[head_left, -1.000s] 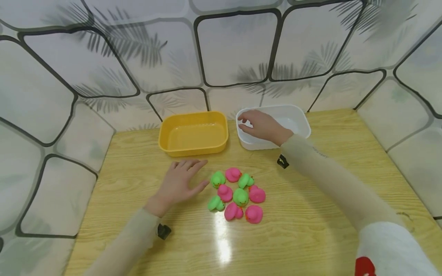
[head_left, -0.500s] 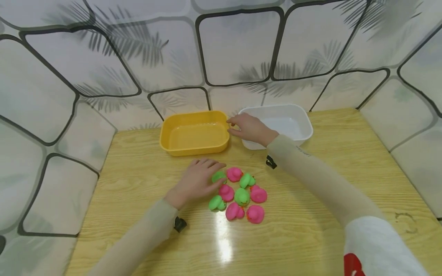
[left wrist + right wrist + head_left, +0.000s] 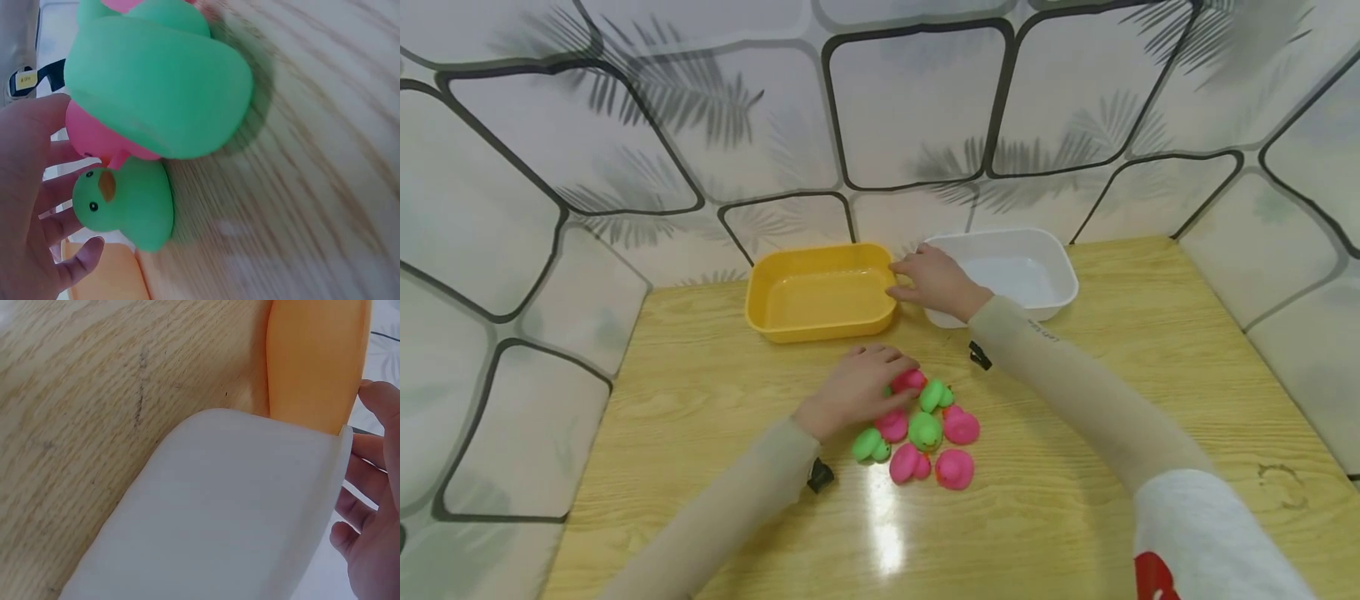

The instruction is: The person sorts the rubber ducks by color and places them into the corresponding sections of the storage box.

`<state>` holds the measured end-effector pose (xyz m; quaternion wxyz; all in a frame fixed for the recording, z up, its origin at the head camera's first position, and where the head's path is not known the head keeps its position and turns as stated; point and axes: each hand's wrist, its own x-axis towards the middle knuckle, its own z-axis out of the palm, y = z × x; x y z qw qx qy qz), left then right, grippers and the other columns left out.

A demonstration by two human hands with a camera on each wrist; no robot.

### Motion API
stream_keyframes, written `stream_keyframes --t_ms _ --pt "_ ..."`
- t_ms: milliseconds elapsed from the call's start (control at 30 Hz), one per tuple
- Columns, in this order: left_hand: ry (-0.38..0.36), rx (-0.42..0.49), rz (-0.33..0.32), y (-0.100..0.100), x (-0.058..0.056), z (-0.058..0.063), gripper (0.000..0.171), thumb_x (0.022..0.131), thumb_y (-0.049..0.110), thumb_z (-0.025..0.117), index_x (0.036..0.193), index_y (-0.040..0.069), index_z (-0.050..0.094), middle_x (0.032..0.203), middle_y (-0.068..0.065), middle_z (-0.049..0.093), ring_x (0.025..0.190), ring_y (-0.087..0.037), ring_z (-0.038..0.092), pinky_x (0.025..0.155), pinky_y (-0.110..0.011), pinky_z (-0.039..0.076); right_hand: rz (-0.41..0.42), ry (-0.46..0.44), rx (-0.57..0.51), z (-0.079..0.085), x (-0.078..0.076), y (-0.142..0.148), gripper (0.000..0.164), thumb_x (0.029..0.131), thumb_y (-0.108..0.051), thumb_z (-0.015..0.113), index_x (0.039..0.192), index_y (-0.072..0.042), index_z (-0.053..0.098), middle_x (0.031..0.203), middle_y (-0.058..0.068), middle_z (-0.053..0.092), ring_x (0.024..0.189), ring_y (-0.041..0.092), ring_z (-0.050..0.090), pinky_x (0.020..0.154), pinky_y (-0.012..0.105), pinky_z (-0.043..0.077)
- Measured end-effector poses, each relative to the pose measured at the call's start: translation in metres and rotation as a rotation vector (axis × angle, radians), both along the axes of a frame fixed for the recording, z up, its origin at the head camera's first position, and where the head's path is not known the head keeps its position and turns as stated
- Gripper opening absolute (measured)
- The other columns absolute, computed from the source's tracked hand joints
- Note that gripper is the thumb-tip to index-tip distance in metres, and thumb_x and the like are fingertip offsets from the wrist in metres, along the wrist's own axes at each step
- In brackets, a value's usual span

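My left hand [image 3: 853, 392] is over the far-left part of a cluster of pink and green rubber ducks on the table. In the left wrist view its fingers lie loosely bent behind a green duck [image 3: 147, 209], which faces the palm; a pink duck [image 3: 94, 128] and a nearer green duck [image 3: 162, 87] sit beside it. My right hand [image 3: 936, 282] is above the gap between a yellow tub [image 3: 820, 329] and a white tub [image 3: 1037, 308]. One fingertip [image 3: 372, 390] meets the yellow tub's rim, and the other fingers hang behind the white tub's edge.
Pink ducks [image 3: 955, 469] and green ducks [image 3: 925, 431] form a loose group on the wooden table [image 3: 1045, 500]. Patterned cloth walls [image 3: 917, 108] enclose the back and sides. Both tubs stand near the back wall.
My left hand has moved right from beside the ducks to over them, covering most of a green one. The right hand has shifted left from above the white tub to the yellow tub's rim.
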<state>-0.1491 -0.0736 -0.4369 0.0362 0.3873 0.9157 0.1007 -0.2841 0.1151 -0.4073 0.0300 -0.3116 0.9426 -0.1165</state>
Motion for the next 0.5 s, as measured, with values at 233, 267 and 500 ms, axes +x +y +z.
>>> stream_keyframes --t_ms 233,267,500 --pt "0.004 -0.018 -0.006 0.007 -0.002 -0.002 0.039 0.104 0.045 0.062 0.133 0.02 0.068 0.129 -0.001 0.069 0.123 -0.023 0.063 0.105 -0.051 0.048 -0.006 0.049 0.062 0.001 0.0 -0.002 0.055 0.102 -0.044 0.064 0.142 -0.005 0.064 0.132 0.015 0.07 0.105 0.034 0.055 0.091 0.047 0.047" --pt "0.007 -0.016 -0.006 0.008 -0.003 -0.002 0.038 0.104 0.044 0.062 0.132 0.02 0.069 0.129 -0.001 0.069 0.122 -0.023 0.063 0.105 -0.05 0.048 -0.01 0.052 0.065 0.002 0.001 -0.002 0.055 0.102 -0.044 0.064 0.142 -0.006 0.064 0.132 0.015 0.07 0.106 0.033 0.054 0.091 0.047 0.046" --pt "0.014 0.0 0.011 0.011 -0.005 0.0 0.034 0.103 0.042 0.065 0.127 0.019 0.071 0.124 -0.001 0.07 0.118 -0.024 0.062 0.104 -0.049 0.048 -0.032 0.019 0.066 0.003 0.002 -0.001 0.057 0.103 -0.044 0.063 0.146 -0.007 0.061 0.134 0.014 0.069 0.11 0.033 0.052 0.096 0.047 0.043"
